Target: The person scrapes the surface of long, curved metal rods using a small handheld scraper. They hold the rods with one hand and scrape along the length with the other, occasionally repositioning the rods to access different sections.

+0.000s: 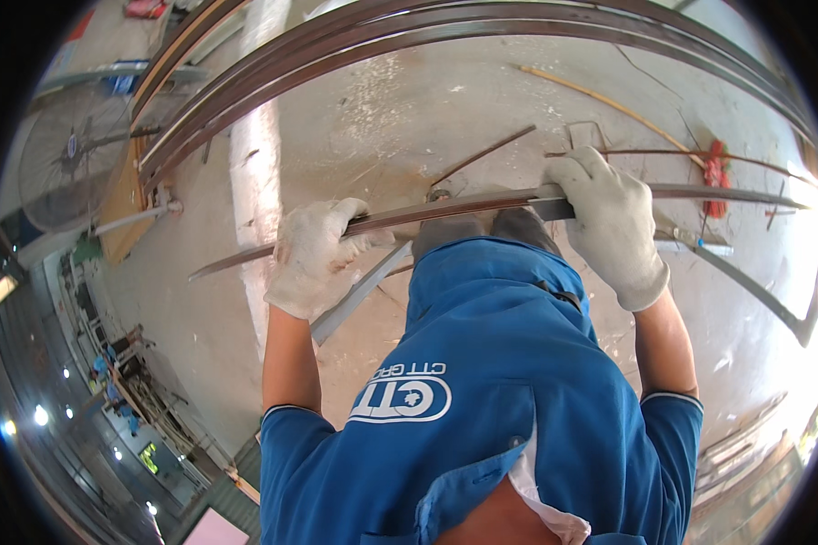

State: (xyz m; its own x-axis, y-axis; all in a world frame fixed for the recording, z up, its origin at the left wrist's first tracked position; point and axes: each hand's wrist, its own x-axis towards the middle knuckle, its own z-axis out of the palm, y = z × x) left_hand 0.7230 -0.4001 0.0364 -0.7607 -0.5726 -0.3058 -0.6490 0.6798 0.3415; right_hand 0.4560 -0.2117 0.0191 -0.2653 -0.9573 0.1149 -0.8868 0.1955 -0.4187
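Note:
Both my hands wear off-white work gloves, and each is closed round one long dark brown metal bar [445, 210]. The bar lies crosswise in front of my waist, its left end tilted slightly nearer to me. My left hand [323, 254] grips it a little in from that end, thumb on the upper side. My right hand [604, 218] grips it well to the right, its fingers bent over the far side. Past that hand the bar runs on toward the bright right side. Beneath the right hand's inner side shows a short dark grey piece [553, 210], partly hidden.
Long brown metal profiles [427, 36] stretch across the far side. On the floor lie a yellowish pole [618, 102], a thin rod [484, 154] and a red bundle [716, 180]. Grey bars [362, 295] slant below my hands. A spoked wheel shape [71, 154] stands at left.

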